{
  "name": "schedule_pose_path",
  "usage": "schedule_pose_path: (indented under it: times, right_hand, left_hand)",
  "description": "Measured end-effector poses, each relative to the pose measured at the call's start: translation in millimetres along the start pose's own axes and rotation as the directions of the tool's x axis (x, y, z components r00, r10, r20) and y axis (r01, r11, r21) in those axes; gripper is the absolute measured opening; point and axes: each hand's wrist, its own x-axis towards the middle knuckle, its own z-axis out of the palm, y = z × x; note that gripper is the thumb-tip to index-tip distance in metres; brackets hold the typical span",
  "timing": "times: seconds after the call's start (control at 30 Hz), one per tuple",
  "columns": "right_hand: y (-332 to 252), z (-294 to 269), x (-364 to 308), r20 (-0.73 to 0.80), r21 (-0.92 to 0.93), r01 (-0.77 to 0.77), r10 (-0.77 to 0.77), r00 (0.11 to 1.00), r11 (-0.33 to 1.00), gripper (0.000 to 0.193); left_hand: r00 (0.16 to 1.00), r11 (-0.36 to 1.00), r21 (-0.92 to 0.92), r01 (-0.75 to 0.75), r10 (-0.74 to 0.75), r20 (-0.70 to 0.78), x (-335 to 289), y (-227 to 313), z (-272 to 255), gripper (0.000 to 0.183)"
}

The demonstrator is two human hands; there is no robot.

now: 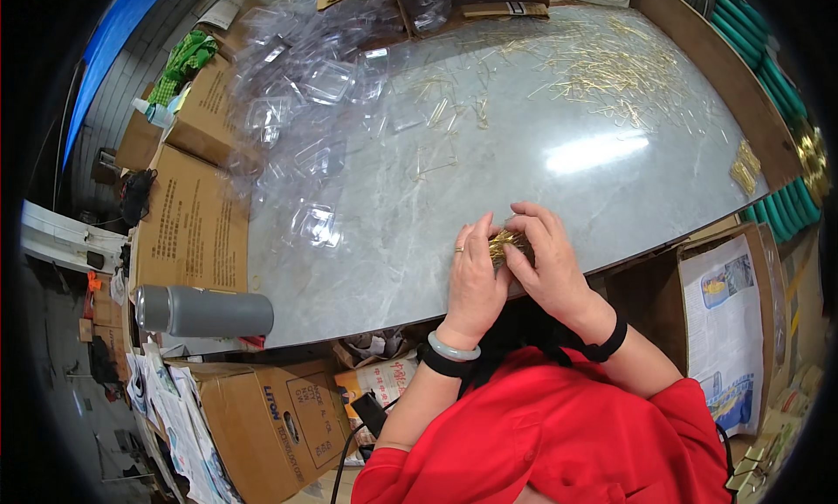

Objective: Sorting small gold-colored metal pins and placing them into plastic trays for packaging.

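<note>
Close to the table's front edge, my left hand (476, 281) and my right hand (552, 264) come together with fingers curled. Between them they grip a small bundle of gold-coloured wire pieces (498, 246); the fingers hide much of it. A wide heap of loose gold wire pieces (615, 72), thin and apparently bent at the ends, is spread over the far right of the table. A few strays (441, 111) lie around the far middle. One compact stack of them (745, 168) sits by the right edge.
Clear plastic packs (327, 81) pile up across the grey table (384, 233) at the left. A grey bottle (205, 312) lies at the front left corner, beside cardboard boxes (196, 225). A raised brown board (724, 76) borders the right side. An open carton (729, 329) stands below, right.
</note>
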Motion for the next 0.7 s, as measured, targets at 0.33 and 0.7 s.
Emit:
schedule_pose_path:
  times: [0.33, 0.7]
  right_hand:
    - [-5, 3, 5, -0.076, -0.226, 0.059, -0.078, 0.994, 0.972, 0.02]
    - [8, -12, 4, -0.123, -0.214, 0.02, -0.047, 0.991, 0.977, 0.01]
  left_hand:
    - [0.997, 0.997, -0.036, -0.065, 0.063, -0.048, 1, 0, 1, 0.072]
    - [0.997, 0.955, 0.294, -0.047, 0.061, -0.038, -2, 7, 0, 0.071]
